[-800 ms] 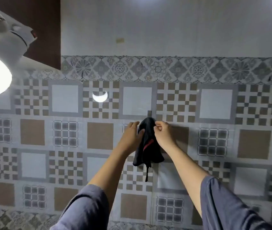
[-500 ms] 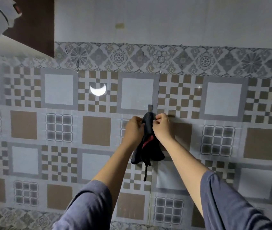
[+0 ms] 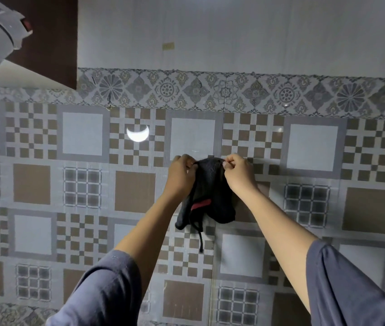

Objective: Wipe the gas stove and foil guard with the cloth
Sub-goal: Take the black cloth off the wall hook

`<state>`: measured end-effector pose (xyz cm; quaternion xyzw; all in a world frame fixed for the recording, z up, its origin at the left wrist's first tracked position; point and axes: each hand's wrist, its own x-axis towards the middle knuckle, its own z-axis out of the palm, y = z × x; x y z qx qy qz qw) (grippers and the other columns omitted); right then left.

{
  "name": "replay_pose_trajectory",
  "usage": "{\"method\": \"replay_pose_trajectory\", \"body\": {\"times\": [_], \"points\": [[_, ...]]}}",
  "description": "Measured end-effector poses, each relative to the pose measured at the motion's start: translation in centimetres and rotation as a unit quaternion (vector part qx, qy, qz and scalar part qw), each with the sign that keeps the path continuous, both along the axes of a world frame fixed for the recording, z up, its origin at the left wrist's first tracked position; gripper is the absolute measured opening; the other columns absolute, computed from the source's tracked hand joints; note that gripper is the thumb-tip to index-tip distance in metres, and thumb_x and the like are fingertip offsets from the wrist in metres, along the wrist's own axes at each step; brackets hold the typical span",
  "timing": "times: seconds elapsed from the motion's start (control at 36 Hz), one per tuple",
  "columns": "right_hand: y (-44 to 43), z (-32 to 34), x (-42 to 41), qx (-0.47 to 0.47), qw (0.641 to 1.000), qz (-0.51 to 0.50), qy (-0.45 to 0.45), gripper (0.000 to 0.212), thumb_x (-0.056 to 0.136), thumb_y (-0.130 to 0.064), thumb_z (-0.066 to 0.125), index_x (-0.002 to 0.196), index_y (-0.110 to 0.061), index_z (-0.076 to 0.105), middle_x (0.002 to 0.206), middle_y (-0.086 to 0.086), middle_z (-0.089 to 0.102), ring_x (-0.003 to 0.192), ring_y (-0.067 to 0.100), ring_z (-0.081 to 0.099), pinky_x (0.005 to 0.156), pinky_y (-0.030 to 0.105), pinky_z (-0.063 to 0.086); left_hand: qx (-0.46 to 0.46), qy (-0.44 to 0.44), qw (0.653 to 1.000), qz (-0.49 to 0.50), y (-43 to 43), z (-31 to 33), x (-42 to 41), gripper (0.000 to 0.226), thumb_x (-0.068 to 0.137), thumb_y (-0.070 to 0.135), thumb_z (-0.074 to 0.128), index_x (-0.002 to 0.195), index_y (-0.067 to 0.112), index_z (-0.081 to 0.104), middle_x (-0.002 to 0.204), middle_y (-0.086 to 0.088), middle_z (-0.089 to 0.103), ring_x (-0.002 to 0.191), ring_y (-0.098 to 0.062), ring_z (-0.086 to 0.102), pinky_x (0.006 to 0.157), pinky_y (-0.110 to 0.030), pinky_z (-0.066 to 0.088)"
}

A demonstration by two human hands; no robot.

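Pinching the top edge of the black cloth (image 3: pixel 211 194) with left hand (image 3: pixel 180 177) and right hand (image 3: pixel 239 175), so it hangs lengthwise down against the tiled wall (image 3: pixel 83 184).

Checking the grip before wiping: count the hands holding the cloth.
2. The left hand pinches the black cloth at its upper left edge; the right hand pinches its upper right edge. No other hand shows.

both arms reach up and forward, sleeves bunched at the elbows. the left hand (image 3: pixel 182 176) and right hand (image 3: pixel 239 174) are raised side by side, each with curled fingers pinching the top edge of the cloth (image 3: pixel 210 196).
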<state>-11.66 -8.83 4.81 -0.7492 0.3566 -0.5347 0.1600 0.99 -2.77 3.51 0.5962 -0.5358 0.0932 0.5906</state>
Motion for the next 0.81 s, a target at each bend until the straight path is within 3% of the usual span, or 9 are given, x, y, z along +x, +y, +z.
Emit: {"method": "replay_pose_trajectory", "body": {"times": [0.14, 0.31, 0.44, 0.58, 0.67, 0.81], "points": [[2.5, 0.5, -1.9, -0.012, 1.000, 0.009, -0.010, 0.021, 0.097, -0.012, 0.044, 0.111, -0.002, 0.057, 0.113, 0.012, 0.061, 0.096, 0.021, 0.053, 0.074, 0.022, 0.034, -0.003, -0.018, 0.999, -0.048, 3.0, 0.3, -1.3, 0.019, 0.095, 0.012, 0.047, 0.107, 0.001, 0.055, 0.109, -0.016, 0.063, 0.100, -0.025, 0.058, 0.079, -0.028, 0.046], [5.9, -1.9, -5.1, 0.024, 0.999, 0.030, 0.010, 0.021, 0.097, -0.016, 0.043, 0.112, -0.006, 0.054, 0.102, 0.001, 0.054, 0.092, 0.016, 0.049, 0.076, 0.025, 0.037, 0.068, -0.014, 0.993, -0.098, 7.5, -1.8, -4.0, 0.022, 0.095, 0.014, 0.047, 0.113, 0.003, 0.052, 0.113, -0.011, 0.059, 0.098, -0.020, 0.056, 0.078, -0.026, 0.046], [8.4, -5.2, -8.3, 0.055, 0.996, 0.063, 0.028, 0.011, 0.097, -0.016, 0.042, 0.099, -0.012, 0.052, 0.097, 0.005, 0.058, 0.087, 0.018, 0.052, 0.060, 0.020, 0.036, 0.148, 0.047, 0.970, -0.188, 11.2, -5.0, -6.7, 0.022, 0.094, 0.016, 0.051, 0.113, 0.007, 0.056, 0.104, -0.006, 0.059, 0.101, -0.023, 0.058, 0.082, -0.030, 0.050], [11.0, -8.0, -11.1, 0.081, 0.992, 0.086, 0.050, 0.013, 0.097, -0.012, 0.042, 0.096, -0.013, 0.054, 0.092, 0.006, 0.061, 0.093, 0.025, 0.059, 0.075, 0.033, 0.045, 0.221, 0.052, 0.927, -0.300, 14.7, -7.6, -10.1, 0.016, 0.092, 0.021, 0.055, 0.102, 0.011, 0.062, 0.086, 0.001, 0.062, 0.081, -0.010, 0.059, 0.070, -0.019, 0.048], [12.5, -9.5, -12.7, 0.082, 0.990, 0.099, 0.052, 0.013, 0.096, -0.011, 0.043, 0.094, -0.015, 0.056, 0.089, 0.002, 0.061, 0.091, 0.021, 0.058, 0.074, 0.030, 0.042, 0.206, 0.064, 0.926, -0.309, 15.8, -9.1, -11.8, 0.011, 0.091, 0.018, 0.057, 0.098, 0.012, 0.063, 0.084, -0.002, 0.059, 0.082, -0.013, 0.058, 0.075, -0.026, 0.050], [14.6, -12.4, -15.0, 0.116, 0.986, 0.119, 0.027, 0.009, 0.094, -0.011, 0.050, 0.093, -0.014, 0.059, 0.089, 0.001, 0.063, 0.093, 0.020, 0.061, 0.081, 0.033, 0.047, 0.149, 0.114, 0.936, -0.298, 17.0, -10.7, -14.0, 0.013, 0.090, 0.012, 0.057, 0.098, 0.005, 0.064, 0.078, -0.001, 0.062, 0.071, -0.007, 0.058, 0.055, -0.009, 0.044]]}}
